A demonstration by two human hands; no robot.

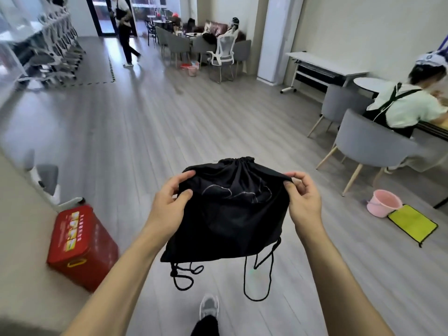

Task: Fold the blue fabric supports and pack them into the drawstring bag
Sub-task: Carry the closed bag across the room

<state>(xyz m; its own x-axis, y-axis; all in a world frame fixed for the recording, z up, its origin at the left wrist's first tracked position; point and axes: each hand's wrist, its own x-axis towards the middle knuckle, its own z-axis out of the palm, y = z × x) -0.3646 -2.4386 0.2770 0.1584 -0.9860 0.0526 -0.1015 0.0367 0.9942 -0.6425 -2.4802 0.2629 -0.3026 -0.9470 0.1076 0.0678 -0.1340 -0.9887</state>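
A black drawstring bag (232,209) hangs in the air in front of me, its gathered mouth at the top and its black cords dangling below. My left hand (169,202) pinches the bag's upper left edge between thumb and fingers. My right hand (303,197) pinches the upper right edge. The bag looks bulged, and its contents are hidden. No blue fabric is in view.
A red box (80,248) stands on the floor at the left beside a white chair base. At the right are a pink bucket (383,202), a yellow mat (412,224), grey chairs and a seated person at a table. Another person walks at the far back.
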